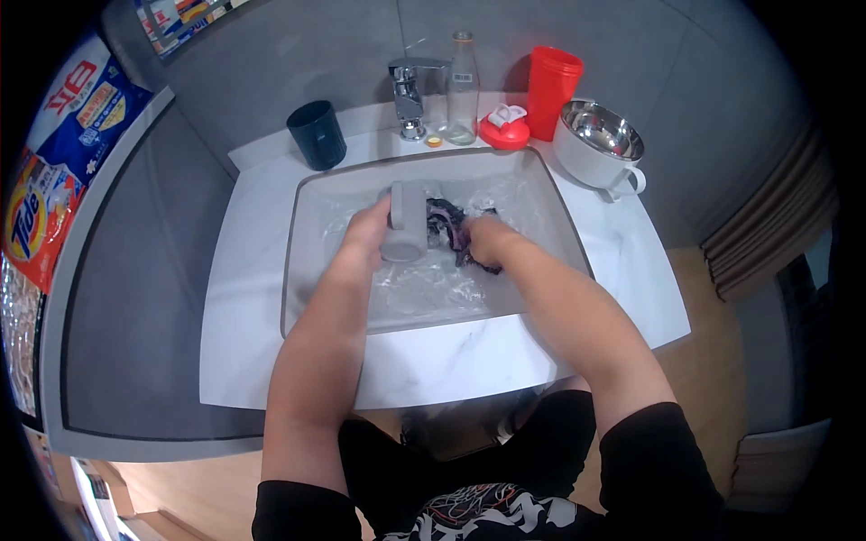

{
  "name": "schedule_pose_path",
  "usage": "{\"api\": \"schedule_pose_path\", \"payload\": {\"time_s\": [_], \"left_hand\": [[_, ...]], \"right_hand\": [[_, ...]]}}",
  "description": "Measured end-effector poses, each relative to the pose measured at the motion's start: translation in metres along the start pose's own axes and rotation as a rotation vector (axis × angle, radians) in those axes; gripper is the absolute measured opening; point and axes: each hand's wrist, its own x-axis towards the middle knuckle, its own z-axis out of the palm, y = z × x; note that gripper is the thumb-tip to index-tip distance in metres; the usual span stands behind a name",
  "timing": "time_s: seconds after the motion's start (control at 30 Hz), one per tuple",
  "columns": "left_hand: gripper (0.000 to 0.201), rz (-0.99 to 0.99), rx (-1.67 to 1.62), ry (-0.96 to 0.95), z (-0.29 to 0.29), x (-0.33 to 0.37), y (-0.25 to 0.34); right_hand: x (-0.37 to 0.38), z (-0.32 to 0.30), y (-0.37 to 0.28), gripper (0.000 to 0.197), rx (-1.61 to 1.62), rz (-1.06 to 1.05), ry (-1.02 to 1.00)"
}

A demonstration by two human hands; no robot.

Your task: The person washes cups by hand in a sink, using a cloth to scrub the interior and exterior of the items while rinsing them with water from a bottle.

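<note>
Left hand [366, 233] on a smooth matte grey cylindrical mug with a side handle [411, 233], mug tipped on its side over the water in a light grey rectangular sink [302, 239]; fingers bent in against the handle side, some fingertips hidden, so exact grip can't be told. Right hand [491, 240] has a dark purple-and-black wet cloth [444, 216] bunched at its fingers, which look curled nearly closed; tips not visible. Cloth lies in the sink, just right of the mug, partly in the clear rippling water. Handling, my judgement: cloth soft, limp, likely heavier when soaked and a bit slippery; not fragile, best gathered in a full fist near its middle, since a corner pinch would let the rest sag. Mug probably rigid and fairly light empty, heavier with water in; wet wall likely slick, so handle is the surest hold, material unclear.
</note>
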Motion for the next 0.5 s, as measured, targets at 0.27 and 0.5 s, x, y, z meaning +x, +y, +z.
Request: {"api": "schedule_pose_path", "payload": {"time_s": [0.27,0.5], "left_hand": [[0.042,-0.211,0.126,-0.093,0.020,-0.002,-0.005],[0.044,-0.120,0.135,-0.037,0.005,-0.005,-0.002]], "right_hand": [[0.019,-0.007,-0.021,0.034,1.008,-0.194,0.299],[-0.027,-0.017,-0.064,0.033,0.727,-0.533,0.282]]}}
